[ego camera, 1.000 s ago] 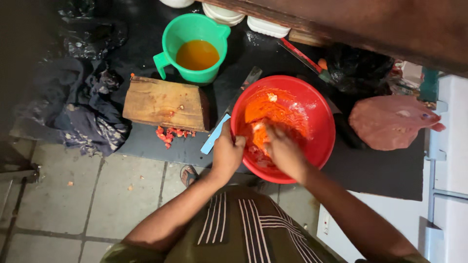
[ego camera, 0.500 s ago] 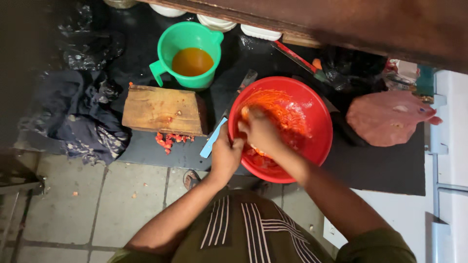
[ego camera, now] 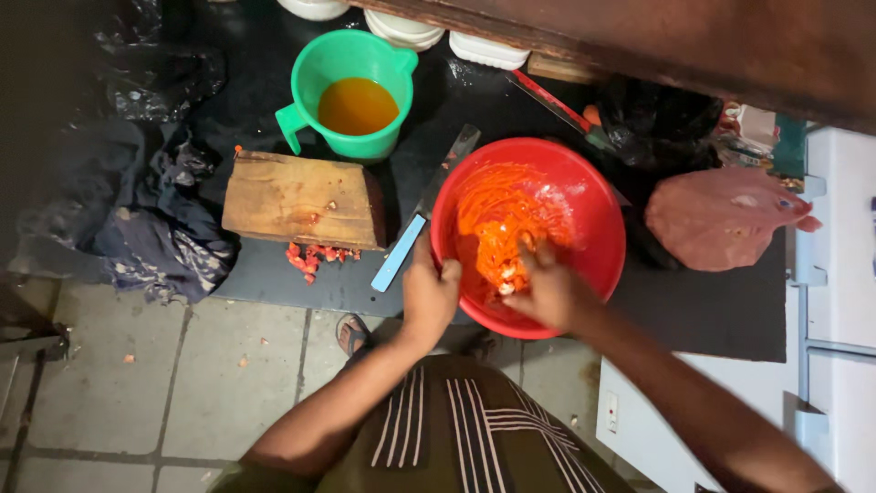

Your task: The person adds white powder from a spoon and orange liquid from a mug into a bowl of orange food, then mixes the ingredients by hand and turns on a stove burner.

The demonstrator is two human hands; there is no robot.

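Left grip (ego camera: 429, 294) stays clamped on the red bowl (ego camera: 598, 215) rim; right hand (ego camera: 547, 290), fingers loosely curled in orange shreds (ego camera: 497, 219), has shifted toward the bowl's near side.

A round red plastic bowl (ego camera: 598, 228) sat on a dark flat mat (ego camera: 712, 310) on the tiled floor (ego camera: 137, 393), holding orange shredded vegetable (ego camera: 497, 219). The left hand (ego camera: 427, 294) gripped the bowl's near-left rim; the right hand (ego camera: 547, 290) lay inside, fingers (ego camera: 527, 246) in the shreds. A blue-handled knife (ego camera: 411, 237) lay just left of the bowl, between it and a rectangular wooden chopping block (ego camera: 301, 199). Red chopped scraps (ego camera: 315, 256) lay against the block's near edge. Behind the block stood a green plastic jug of orange liquid (ego camera: 351, 91). A dark crumpled cloth (ego camera: 119, 210) lay far left, and a pink tied plastic bag (ego camera: 721, 219) right of the bowl.
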